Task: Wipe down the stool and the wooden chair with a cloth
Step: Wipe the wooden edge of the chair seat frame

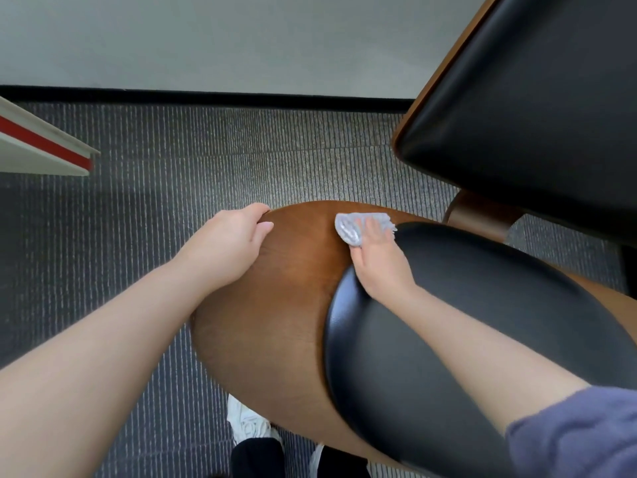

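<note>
A wooden chair with a curved brown shell [275, 305] and a black padded seat [448, 339] fills the lower middle of the head view. My left hand [234, 243] grips the top left edge of the brown shell, fingers curled over the rim. My right hand [375, 257] presses a small grey-white cloth [351, 229] flat against the wood, right beside the black padding. A second seat with a black cushion [537, 105] and a wooden edge stands at the upper right; whether it is the stool I cannot tell.
Grey striped carpet [206, 160] covers the floor up to a black skirting and a pale wall. A white shelf edge with a red stripe [41, 146] juts in at the left. My white shoes [248, 422] stand below the chair.
</note>
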Demonstrator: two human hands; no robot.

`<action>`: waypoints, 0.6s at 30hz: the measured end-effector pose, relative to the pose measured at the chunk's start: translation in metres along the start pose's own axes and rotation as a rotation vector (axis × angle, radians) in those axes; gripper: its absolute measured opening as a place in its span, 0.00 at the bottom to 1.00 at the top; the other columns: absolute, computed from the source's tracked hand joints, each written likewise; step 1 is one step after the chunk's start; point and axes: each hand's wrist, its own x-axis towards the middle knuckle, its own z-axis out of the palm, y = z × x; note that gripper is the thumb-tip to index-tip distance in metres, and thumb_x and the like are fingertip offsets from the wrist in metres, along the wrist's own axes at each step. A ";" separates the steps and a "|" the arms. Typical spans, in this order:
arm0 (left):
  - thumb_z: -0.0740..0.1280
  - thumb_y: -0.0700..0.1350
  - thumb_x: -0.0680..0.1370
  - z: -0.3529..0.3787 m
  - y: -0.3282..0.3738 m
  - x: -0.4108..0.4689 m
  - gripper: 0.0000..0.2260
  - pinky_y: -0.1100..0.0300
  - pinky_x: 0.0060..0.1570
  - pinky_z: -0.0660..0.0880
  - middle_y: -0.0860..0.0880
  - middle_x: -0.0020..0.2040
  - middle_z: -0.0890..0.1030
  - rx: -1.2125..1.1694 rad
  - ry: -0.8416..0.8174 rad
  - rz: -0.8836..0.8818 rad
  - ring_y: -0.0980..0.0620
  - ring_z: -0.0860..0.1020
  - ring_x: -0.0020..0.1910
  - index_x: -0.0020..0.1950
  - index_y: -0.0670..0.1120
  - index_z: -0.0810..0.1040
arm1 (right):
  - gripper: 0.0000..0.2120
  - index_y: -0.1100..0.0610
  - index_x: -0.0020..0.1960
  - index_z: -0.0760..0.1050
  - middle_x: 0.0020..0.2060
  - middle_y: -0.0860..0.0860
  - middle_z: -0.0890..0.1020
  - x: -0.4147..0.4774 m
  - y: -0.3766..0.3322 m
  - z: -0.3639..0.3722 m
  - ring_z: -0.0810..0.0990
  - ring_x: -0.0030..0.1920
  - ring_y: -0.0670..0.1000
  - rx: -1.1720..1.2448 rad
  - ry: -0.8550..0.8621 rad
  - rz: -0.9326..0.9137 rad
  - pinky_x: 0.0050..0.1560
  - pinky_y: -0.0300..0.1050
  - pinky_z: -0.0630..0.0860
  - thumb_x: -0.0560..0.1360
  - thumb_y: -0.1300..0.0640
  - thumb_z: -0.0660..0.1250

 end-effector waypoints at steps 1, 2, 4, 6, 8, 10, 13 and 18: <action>0.55 0.50 0.83 0.000 0.000 0.000 0.18 0.53 0.51 0.72 0.42 0.58 0.80 -0.009 0.001 -0.001 0.43 0.77 0.54 0.72 0.48 0.68 | 0.31 0.64 0.69 0.66 0.59 0.63 0.70 0.006 0.003 0.002 0.70 0.60 0.62 -0.004 0.036 0.045 0.64 0.55 0.65 0.76 0.55 0.36; 0.55 0.50 0.83 0.000 0.000 0.000 0.18 0.54 0.50 0.72 0.42 0.58 0.80 -0.015 0.002 -0.002 0.43 0.77 0.53 0.72 0.48 0.68 | 0.27 0.63 0.68 0.67 0.58 0.61 0.71 0.013 0.002 0.003 0.71 0.58 0.62 0.013 0.064 0.136 0.61 0.54 0.67 0.78 0.56 0.40; 0.54 0.50 0.83 0.000 0.000 0.000 0.18 0.53 0.52 0.72 0.42 0.58 0.79 -0.027 0.002 -0.009 0.44 0.77 0.54 0.72 0.47 0.68 | 0.20 0.62 0.69 0.66 0.59 0.61 0.72 0.024 -0.017 0.000 0.73 0.58 0.61 0.101 0.122 0.253 0.56 0.54 0.70 0.80 0.58 0.47; 0.54 0.49 0.84 0.000 0.000 0.000 0.17 0.53 0.56 0.72 0.43 0.59 0.79 -0.046 0.004 -0.017 0.44 0.76 0.57 0.71 0.48 0.70 | 0.20 0.61 0.71 0.63 0.65 0.60 0.70 0.017 -0.048 0.002 0.73 0.60 0.63 0.219 0.117 0.198 0.52 0.52 0.73 0.82 0.56 0.52; 0.53 0.49 0.84 -0.001 0.000 -0.001 0.16 0.55 0.54 0.70 0.45 0.59 0.79 -0.094 0.012 -0.036 0.46 0.76 0.57 0.69 0.48 0.72 | 0.22 0.60 0.74 0.61 0.71 0.58 0.66 -0.001 -0.062 0.007 0.72 0.64 0.63 0.238 0.094 0.092 0.55 0.52 0.73 0.82 0.56 0.54; 0.53 0.49 0.84 -0.003 0.002 -0.002 0.15 0.57 0.51 0.67 0.48 0.56 0.79 -0.170 0.024 -0.083 0.49 0.75 0.55 0.65 0.48 0.75 | 0.20 0.60 0.72 0.65 0.69 0.57 0.67 -0.006 -0.048 0.010 0.73 0.62 0.63 0.089 0.109 0.126 0.56 0.53 0.72 0.81 0.55 0.54; 0.53 0.50 0.83 -0.005 0.000 -0.005 0.18 0.53 0.50 0.68 0.45 0.53 0.80 -0.295 0.037 -0.151 0.45 0.76 0.53 0.57 0.41 0.77 | 0.22 0.57 0.72 0.67 0.72 0.57 0.66 0.004 -0.035 0.005 0.67 0.69 0.61 -0.081 0.207 0.182 0.69 0.54 0.61 0.80 0.54 0.56; 0.52 0.53 0.83 0.000 -0.013 -0.028 0.21 0.48 0.57 0.72 0.40 0.52 0.80 -0.494 0.063 -0.210 0.42 0.78 0.52 0.54 0.38 0.76 | 0.20 0.57 0.71 0.68 0.65 0.52 0.72 0.011 -0.051 0.007 0.72 0.62 0.52 0.289 0.220 0.037 0.57 0.51 0.75 0.80 0.57 0.56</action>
